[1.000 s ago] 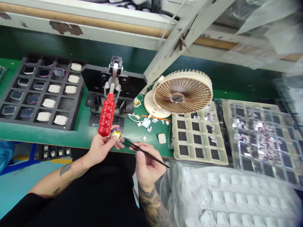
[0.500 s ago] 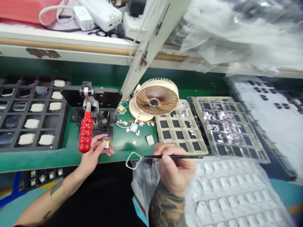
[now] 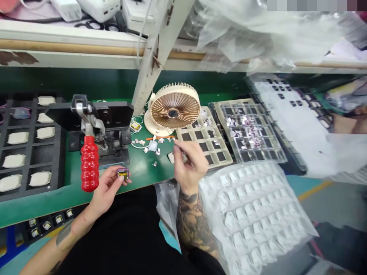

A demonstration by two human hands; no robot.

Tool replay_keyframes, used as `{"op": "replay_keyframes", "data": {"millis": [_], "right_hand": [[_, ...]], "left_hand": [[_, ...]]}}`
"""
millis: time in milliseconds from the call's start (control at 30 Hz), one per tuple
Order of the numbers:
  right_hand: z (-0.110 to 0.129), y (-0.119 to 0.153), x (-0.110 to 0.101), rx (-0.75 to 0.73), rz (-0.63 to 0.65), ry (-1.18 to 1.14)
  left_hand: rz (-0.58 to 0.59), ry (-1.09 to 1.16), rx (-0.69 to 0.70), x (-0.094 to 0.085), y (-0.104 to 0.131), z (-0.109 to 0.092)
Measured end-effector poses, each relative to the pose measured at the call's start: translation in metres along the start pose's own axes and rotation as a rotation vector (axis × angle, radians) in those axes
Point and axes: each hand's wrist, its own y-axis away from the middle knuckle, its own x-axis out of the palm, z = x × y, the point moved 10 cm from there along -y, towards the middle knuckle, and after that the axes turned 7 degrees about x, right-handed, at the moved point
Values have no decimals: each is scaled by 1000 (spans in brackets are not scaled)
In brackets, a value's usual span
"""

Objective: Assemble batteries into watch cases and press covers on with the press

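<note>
My left hand [image 3: 107, 187] is closed around a small purple-rimmed watch case [image 3: 122, 174] with a yellow label inside, near the bench's front edge. My right hand [image 3: 190, 164] is pinched over the green bench, in front of the fan; only a dark bit of the tweezers shows between its fingers, and their tips cannot be made out. Just left of its fingers lies a pale rounded square piece [image 3: 171, 157], partly covered. The white loop is not visible. Small silvery pieces [image 3: 155, 164] and a white charging puck [image 3: 153, 145] lie between the hands.
A press with a red handle [image 3: 90, 164] stands beyond my left hand. Behind the bench's middle is a cream fan [image 3: 174, 107]. Black foam tray [image 3: 61, 160] at left; compartment trays [image 3: 228, 158] at right; a plastic-covered sheet of white pieces [image 3: 258, 214] at front right.
The view has shifted right. My right hand has moved forward over the bench, and the tweezers, earlier seen lengthwise with a white loop at the tip, are now mostly hidden. The watch case has tilted.
</note>
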Motion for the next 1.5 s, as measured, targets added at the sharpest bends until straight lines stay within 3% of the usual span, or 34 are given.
{"op": "replay_keyframes", "data": {"millis": [100, 267, 433, 600, 700, 767, 867, 1000, 1267, 1500], "right_hand": [[-29, 49, -13, 74, 111, 121], [-63, 94, 7, 86, 315, 351], [-54, 97, 17, 36, 346, 427], [-36, 100, 55, -197, 504, 538], [-37, 95, 68, -202, 537, 553], [-34, 88, 67, -131, 510, 451], [-22, 75, 53, 90, 424, 11], [-2, 77, 68, 347, 520, -562], [1, 103, 109, 563, 725, -817], [-9, 134, 123, 852, 735, -971]], "left_hand": [[8, 16, -46, 4, -2, -1], [49, 78, -125, 20, -7, -2], [17, 69, -105, 26, -10, -4], [17, 31, -52, 27, -12, -11], [4, -70, 7, 19, -12, -20], [-3, -190, 56, 13, -13, -27], [29, -263, 102, 12, -13, -33], [103, -103, -21, 19, -9, -20], [105, -27, -70, 17, -2, -11], [237, -110, 24, 22, 0, -28]]}}
